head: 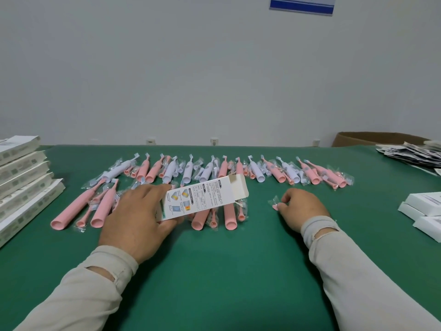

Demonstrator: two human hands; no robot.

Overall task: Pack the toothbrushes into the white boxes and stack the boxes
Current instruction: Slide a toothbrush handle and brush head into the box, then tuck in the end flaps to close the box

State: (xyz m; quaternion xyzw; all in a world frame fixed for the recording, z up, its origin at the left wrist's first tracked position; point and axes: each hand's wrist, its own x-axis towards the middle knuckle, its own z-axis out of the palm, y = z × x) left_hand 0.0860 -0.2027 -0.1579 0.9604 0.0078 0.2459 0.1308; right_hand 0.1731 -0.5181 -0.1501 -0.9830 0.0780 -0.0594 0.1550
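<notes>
We hold the box (205,199) in our left hand (138,218), fingers curled round its near end, its open flap facing away above the pink brushes (230,215). Our right hand (301,209) pinches a small bagged brush head (275,203) on the mat (214,271). The slick bag could slip from that pinch, or catch on the flap. Our left palm hides the box's near end; the stack (21,177) at left is cut off.
</notes>
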